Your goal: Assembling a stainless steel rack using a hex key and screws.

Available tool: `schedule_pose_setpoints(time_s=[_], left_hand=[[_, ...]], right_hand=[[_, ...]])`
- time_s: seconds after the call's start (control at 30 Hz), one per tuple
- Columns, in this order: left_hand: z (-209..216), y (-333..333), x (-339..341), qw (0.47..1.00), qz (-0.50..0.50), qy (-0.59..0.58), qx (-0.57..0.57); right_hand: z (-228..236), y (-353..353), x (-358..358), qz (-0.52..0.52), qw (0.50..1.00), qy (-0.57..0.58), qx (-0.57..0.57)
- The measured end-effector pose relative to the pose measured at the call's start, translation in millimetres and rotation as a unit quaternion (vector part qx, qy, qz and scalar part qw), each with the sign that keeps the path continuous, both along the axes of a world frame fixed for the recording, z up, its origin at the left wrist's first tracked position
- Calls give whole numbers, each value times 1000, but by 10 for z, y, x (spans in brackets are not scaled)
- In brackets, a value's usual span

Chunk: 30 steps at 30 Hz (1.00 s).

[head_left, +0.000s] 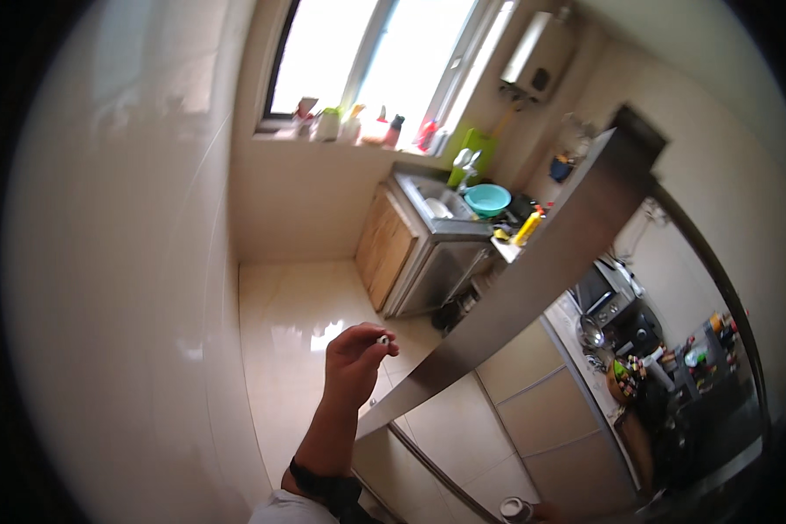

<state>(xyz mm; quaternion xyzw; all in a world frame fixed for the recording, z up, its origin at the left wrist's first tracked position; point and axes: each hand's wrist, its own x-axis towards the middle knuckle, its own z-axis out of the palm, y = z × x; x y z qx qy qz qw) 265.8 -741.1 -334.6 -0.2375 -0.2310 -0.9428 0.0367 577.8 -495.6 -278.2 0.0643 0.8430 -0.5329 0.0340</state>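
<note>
My left hand [354, 354] is raised in the middle of the view, a dark strap on its forearm. Thumb and fingers are pinched together on a small white piece [382, 341], too small to name. Close to its right runs the wide metal frame [506, 288] of a glass door. At the lower edge, my right hand [546, 513] shows only in part, dim and blurred. Its fingers are round a white cylindrical thing with a dark round end [515, 509].
A glossy tiled wall [122, 288] rises on the left. Ahead, a sink cabinet [389, 249] holds a turquoise basin [487, 200] below a window. Bottles line the sill [349, 140]. Beyond the door frame, a cluttered counter [563, 323] carries pans and kitchenware.
</note>
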Motion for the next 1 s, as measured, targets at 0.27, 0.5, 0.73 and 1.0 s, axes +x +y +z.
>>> schedule_pose_setpoints(time_s=[0.27,0.5,0.73,1.0], left_hand=[[1037,294,-188,983,-152,104,-4],[1126,316,-136,958,-276,72,-22],[1084,353,-249,941,-316,115,34],[1784,586,-446,901,-389,176,79]], right_hand=[[1429,371,137,148,981,-75,-100],[3114,-393,-281,-120,975,116,-147],[3603,-805,-986,-90,984,98,-117],[3992,-1116,-1720,-23,988,-104,116]])
